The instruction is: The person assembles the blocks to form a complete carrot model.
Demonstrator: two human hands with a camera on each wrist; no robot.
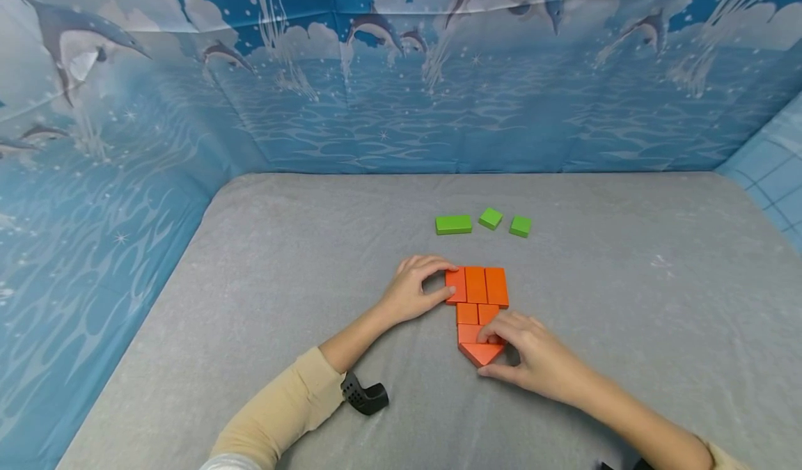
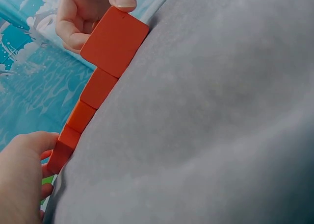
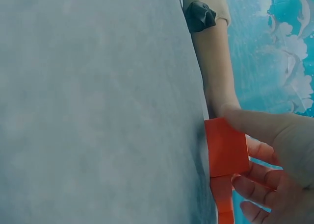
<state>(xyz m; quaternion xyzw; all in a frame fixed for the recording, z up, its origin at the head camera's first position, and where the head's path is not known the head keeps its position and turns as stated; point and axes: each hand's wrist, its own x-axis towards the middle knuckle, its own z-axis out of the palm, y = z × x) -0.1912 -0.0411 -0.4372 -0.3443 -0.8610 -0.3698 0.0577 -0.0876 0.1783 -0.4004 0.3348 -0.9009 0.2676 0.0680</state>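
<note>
Orange blocks lie flat together in an arrow-like figure. Its far row has three upright rectangles, with two smaller blocks (image 1: 466, 313) below, then a wider block (image 1: 467, 333) and a triangular block (image 1: 481, 353) at the near end. My left hand (image 1: 410, 290) holds the leftmost rectangular block (image 1: 457, 283) between thumb and fingers. At the near end, my right hand (image 1: 535, 355) pinches the triangular block, thumb near its tip and curled fingers over its far side. The right wrist view shows the thumb against the triangular block's orange side (image 3: 227, 148); the fingers partly hide the neighbouring block.
Beyond the figure lie a long green block (image 1: 454, 225) and two small green blocks, one (image 1: 491, 218) turned at an angle. Grey cloth (image 1: 282, 247) covers the table. A blue dolphin-print curtain (image 1: 401, 122) stands at the back and sides. A black wrist mount (image 1: 365, 395) sits under the left forearm.
</note>
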